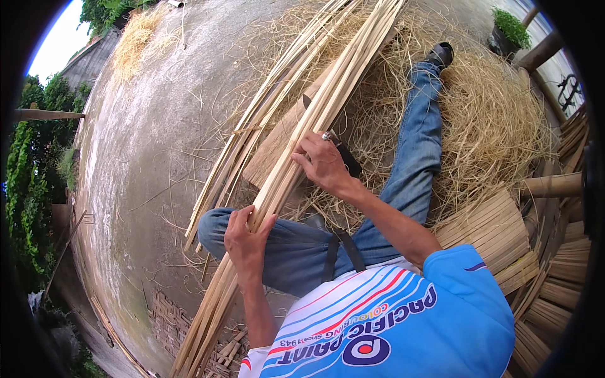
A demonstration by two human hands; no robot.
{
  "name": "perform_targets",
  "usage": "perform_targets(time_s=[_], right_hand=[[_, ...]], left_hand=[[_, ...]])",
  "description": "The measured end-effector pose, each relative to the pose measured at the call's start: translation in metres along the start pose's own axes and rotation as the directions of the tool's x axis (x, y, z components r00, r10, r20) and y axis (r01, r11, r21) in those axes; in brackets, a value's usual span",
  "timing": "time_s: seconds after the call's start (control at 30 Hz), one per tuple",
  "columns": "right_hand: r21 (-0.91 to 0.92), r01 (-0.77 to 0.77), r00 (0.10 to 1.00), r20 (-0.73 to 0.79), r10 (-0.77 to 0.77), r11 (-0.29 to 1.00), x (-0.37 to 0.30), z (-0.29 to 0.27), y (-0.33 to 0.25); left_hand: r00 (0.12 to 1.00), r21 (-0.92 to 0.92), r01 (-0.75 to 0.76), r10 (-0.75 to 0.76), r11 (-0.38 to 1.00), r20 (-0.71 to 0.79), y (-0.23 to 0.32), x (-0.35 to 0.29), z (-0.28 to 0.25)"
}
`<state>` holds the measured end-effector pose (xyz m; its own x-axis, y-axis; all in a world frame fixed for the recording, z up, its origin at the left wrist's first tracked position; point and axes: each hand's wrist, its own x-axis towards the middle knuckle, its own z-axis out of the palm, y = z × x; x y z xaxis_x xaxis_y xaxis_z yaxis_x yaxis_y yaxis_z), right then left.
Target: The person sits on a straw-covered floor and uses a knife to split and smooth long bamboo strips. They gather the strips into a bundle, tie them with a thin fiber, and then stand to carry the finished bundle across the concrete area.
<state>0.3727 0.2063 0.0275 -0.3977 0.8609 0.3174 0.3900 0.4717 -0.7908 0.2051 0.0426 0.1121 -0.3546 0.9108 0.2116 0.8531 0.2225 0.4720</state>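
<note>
A long bundle of pale bamboo strips [334,101] runs slantwise across my lap, from the far top to the lower left. Near my bent knee, my left hand [247,239] is closed round the bundle, thumb on its right side and fingers on its left. Farther up, my right hand [324,165], with a ring on one finger, has its fingertips curled onto the strips. Under the bundle lies a flat wooden board [268,154]. A dark blade tip [306,101] pokes out beside the strips. Behind my right hand is a dark object [348,160], partly hidden.
More loose strips [242,135] lie left of the board. Curly shavings [491,120] heap around my stretched right leg [419,126]. Flat split bamboo pieces [488,242] sit at my right. A woven mat [169,318] lies at lower left on the concrete floor [138,145].
</note>
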Motion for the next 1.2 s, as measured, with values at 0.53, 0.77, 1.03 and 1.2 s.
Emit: perform_targets(time_s=[0.53,0.77,1.03,1.2], right_hand=[[-0.197,0.161,0.877,0.479,-0.048,0.967,0.082,-0.025,0.011],[0.387,-0.150,0.969,-0.123,0.213,0.910,0.093,-0.045,0.042],[-0.043,-0.251,0.965,0.068,0.254,0.967,0.063,-0.054,0.073],[-0.149,-0.079,0.997,0.011,0.082,0.986,0.051,-0.036,0.067]], left_hand=[[0.996,0.104,-0.041,0.050,0.994,-0.077,-0.001,-0.013,0.010],[0.999,0.060,-0.026,0.028,0.998,-0.032,-0.004,-0.005,0.006],[1.000,0.028,0.013,-0.014,1.000,0.015,-0.003,-0.003,0.000],[1.000,0.029,0.014,-0.014,0.999,0.010,-0.001,-0.003,0.001]])
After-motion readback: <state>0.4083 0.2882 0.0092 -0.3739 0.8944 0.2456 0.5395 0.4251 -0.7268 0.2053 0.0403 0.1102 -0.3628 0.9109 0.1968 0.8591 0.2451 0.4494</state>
